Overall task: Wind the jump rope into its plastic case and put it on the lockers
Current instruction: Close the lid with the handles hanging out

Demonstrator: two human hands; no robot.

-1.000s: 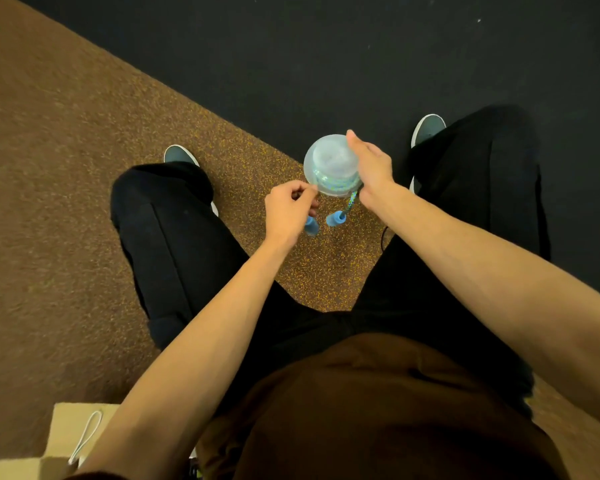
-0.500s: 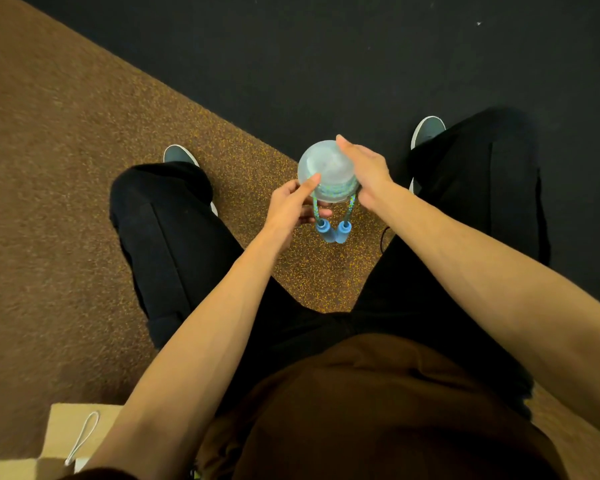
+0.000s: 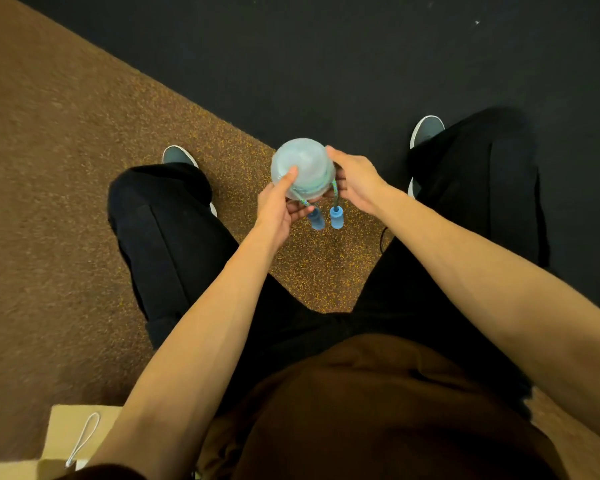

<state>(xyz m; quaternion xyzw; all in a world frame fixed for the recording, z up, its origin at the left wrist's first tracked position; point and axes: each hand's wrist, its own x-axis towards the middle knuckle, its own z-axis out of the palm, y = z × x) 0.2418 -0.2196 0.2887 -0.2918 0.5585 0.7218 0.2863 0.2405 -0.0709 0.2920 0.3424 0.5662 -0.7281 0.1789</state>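
Translucent pale-blue plastic forms the round case (image 3: 302,168), which is held at the centre of the frame between both hands. It is clasped from the lower left by the left hand (image 3: 280,208), thumb pressed on its domed top, and from the right by the right hand (image 3: 356,183), fingers closed around its side. From its lower edge two ends of blue-green braided rope (image 3: 334,191) hang, each tipped by a blue cylindrical handle (image 3: 336,218). Beneath, brown speckled flooring (image 3: 66,174) is seen meeting black flooring (image 3: 326,57).
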